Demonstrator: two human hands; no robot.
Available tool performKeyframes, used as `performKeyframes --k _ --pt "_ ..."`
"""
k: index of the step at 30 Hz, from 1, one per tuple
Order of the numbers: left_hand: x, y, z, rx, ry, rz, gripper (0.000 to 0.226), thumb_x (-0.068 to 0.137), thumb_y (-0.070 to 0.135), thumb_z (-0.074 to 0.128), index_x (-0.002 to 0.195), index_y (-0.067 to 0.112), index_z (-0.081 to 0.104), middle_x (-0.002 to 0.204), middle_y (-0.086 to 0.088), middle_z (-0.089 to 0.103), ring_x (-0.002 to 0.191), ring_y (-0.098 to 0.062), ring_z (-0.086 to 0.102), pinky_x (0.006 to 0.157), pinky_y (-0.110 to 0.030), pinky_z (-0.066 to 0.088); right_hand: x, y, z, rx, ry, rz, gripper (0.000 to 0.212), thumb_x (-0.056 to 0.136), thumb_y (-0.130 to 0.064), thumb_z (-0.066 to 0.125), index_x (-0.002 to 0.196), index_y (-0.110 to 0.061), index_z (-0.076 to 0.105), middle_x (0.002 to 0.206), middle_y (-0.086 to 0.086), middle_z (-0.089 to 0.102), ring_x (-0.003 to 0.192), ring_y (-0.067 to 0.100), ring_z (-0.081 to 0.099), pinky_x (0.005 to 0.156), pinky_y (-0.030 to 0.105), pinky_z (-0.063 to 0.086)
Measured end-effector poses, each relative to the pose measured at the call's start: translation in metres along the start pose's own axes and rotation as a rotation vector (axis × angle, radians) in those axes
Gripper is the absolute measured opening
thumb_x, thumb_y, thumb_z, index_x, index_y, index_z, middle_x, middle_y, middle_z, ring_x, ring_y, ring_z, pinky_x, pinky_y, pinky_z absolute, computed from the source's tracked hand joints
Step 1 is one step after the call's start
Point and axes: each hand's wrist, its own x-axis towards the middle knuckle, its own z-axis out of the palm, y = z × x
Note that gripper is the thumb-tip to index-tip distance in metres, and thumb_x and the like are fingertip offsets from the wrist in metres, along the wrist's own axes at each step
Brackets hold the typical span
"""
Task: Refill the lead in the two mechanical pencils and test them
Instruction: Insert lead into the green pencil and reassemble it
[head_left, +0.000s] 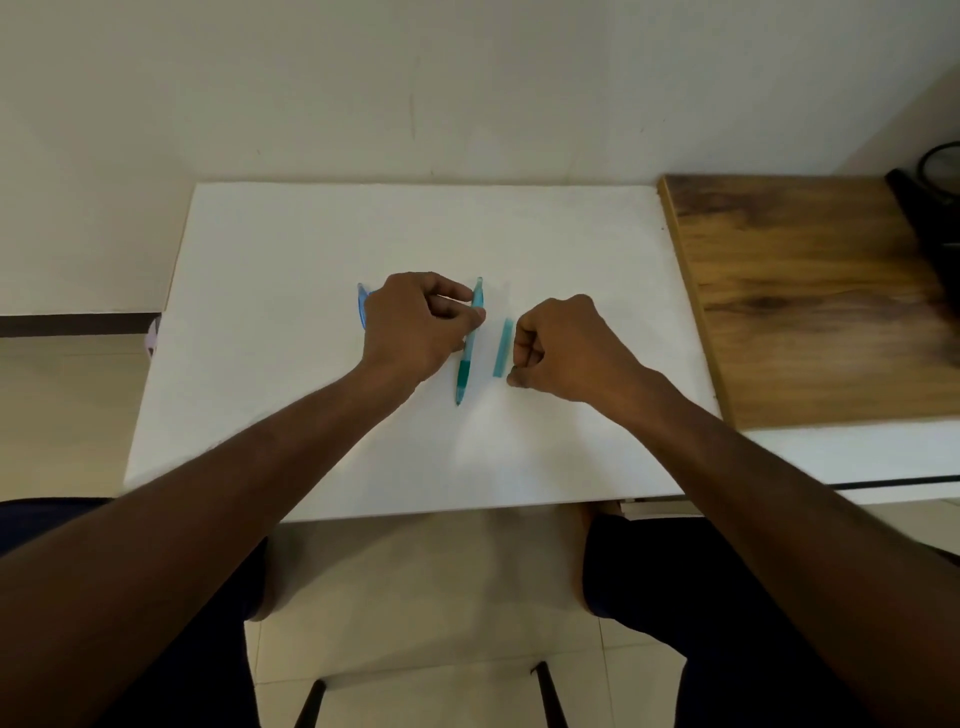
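While both forearms reach in over the near edge of the white board (311, 234), everything the task needs sits close together around the board's middle. Furthest toward the left edge, a blue pencil (361, 312) peeks out from behind the left hand (415, 327); only its curved end shows, so how it lies cannot be told.

The left hand is curled, and its thumb and forefinger pinch the upper barrel of the teal pencil (466, 364). That pencil's long axis runs from the far edge toward the near edge, leaning slightly, with its darker grip and tip pointing back at the person and its cap end toward the far edge.

Just beside it, toward the right edge, lies the lead case (503, 347), a slim pale teal stick nearly parallel to the pencil and apart from it. The right hand (566, 348) is loosely clenched, knuckles up, its fingertips right against the case's right side; whether they already grip it cannot be told.

By this layout, the right hand looks best placed for the case. Off past the right edge lies a wooden slab (805, 291).
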Motion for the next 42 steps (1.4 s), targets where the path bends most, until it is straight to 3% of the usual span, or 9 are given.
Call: performKeyframes --k 4,9,14,18,24,30,34,39,42 --pt "0.001 -0.004 0.003 0.072 0.033 0.035 0.033 0.084 0.031 0.092 0.11 0.016 0.077 0.089 0.005 0.081 0.076 -0.011 0.078 0.077 -0.026 0.066 0.001 0.002 -0.003 0.015 0.017 -0.005 0.017 0.083 -0.027 0.087 0.09 -0.02 0.074 0.089 -0.004 0.071 0.072 0.011 0.059 0.084 0.028 0.059" --pt "0.004 -0.012 0.006 0.206 0.043 0.15 0.034 0.088 0.03 0.088 0.116 0.014 0.076 0.106 0.002 0.077 0.086 -0.013 0.073 0.067 0.0 0.049 0.001 0.011 -0.022 0.073 0.116 0.005 0.011 0.089 -0.023 0.082 0.099 -0.018 0.082 0.079 -0.009 0.067 0.077 0.013 0.068 0.089 0.032 0.061" --pt "0.001 -0.014 0.013 0.405 0.09 0.366 0.036 0.089 0.056 0.079 0.106 0.024 0.074 0.091 0.01 0.066 0.082 -0.01 0.059 0.075 -0.021 0.044 0.0 0.014 -0.026 0.085 0.145 0.004 0.012 0.088 -0.024 0.084 0.099 -0.02 0.081 0.082 -0.003 0.075 0.074 0.011 0.07 0.086 0.028 0.061" --pt "-0.005 -0.013 0.022 0.565 -0.038 0.398 0.05 0.082 0.071 0.076 0.095 0.023 0.07 0.079 0.011 0.067 0.069 -0.008 0.059 0.071 -0.024 0.046 0.0 0.014 -0.026 0.113 0.161 -0.018 0.009 0.088 -0.02 0.081 0.097 -0.02 0.081 0.079 -0.002 0.077 0.073 0.01 0.072 0.083 0.029 0.062" --pt "-0.015 -0.01 0.021 0.746 -0.066 0.442 0.036 0.091 0.058 0.076 0.105 0.025 0.073 0.096 0.007 0.071 0.086 -0.012 0.064 0.065 -0.023 0.038 0.002 0.015 -0.03 0.138 0.175 0.0 0.01 0.09 -0.018 0.08 0.1 -0.016 0.083 0.081 -0.01 0.07 0.067 0.004 0.063 0.063 0.002 0.039" --pt "-0.023 -0.005 0.021 0.96 -0.064 0.544 0.032 0.102 0.045 0.062 0.112 0.015 0.07 0.1 -0.002 0.067 0.086 -0.015 0.058 0.067 -0.031 0.042 0.001 0.015 -0.032 0.14 0.159 0.012 0.01 0.089 -0.02 0.082 0.098 -0.016 0.081 0.08 -0.01 0.068 0.067 0.001 0.062 0.066 0.005 0.042" --pt "-0.027 0.004 0.014 0.796 -0.051 0.487 0.033 0.096 0.048 0.066 0.106 0.017 0.071 0.099 0.003 0.071 0.081 -0.012 0.061 0.064 -0.03 0.045 -0.001 0.017 -0.037 0.313 0.222 0.015 0.008 0.087 -0.019 0.084 0.095 -0.018 0.08 0.08 -0.003 0.078 0.073 0.01 0.075 0.084 0.027 0.063" --pt "-0.017 0.016 -0.013 0.284 -0.104 0.304 0.014 0.095 0.031 0.072 0.091 0.018 0.078 0.075 0.012 0.077 0.065 -0.001 0.072 0.062 -0.007 0.05 -0.001 0.016 -0.041 0.828 0.2 0.075 0.011 0.085 -0.01 0.085 0.095 -0.01 0.08 0.086 0.008 0.082 0.082 0.021 0.08 0.084 0.036 0.067" --pt "-0.015 0.013 -0.018 0.079 -0.17 0.22 0.016 0.103 0.026 0.069 0.101 0.014 0.08 0.079 0.009 0.08 0.067 0.0 0.073 0.057 -0.012 0.055 0.002 0.012 -0.041 1.081 0.189 0.054 0.015 0.085 -0.005 0.084 0.099 -0.003 0.078 0.094 0.014 0.082 0.086 0.027 0.079 0.085 0.037 0.065"
